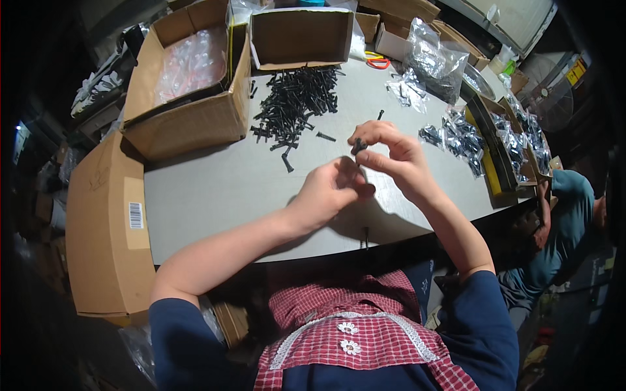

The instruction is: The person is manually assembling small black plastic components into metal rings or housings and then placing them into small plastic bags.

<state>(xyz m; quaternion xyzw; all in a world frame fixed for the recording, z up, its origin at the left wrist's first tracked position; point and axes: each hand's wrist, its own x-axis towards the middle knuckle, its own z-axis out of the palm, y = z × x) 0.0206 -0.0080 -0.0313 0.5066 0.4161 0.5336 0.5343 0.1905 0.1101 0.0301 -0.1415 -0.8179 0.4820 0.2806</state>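
Observation:
Above the table's near half, my two hands are close together. My right hand pinches a few small black screws between thumb and fingers. Just below and left of it, my left hand is curled closed; what lies inside its fingers is hidden. A heap of black screws spreads over the table beyond my hands. Single screws lie apart from the heap: one loose screw left of my right hand, another beyond it, and one at the near table edge.
An open carton with clear plastic bags stands at the left, beside a closed carton. An open box lies behind the heap. Red-and-yellow scissors lie farther back. Filled small bags and boxes are at the right, near another person.

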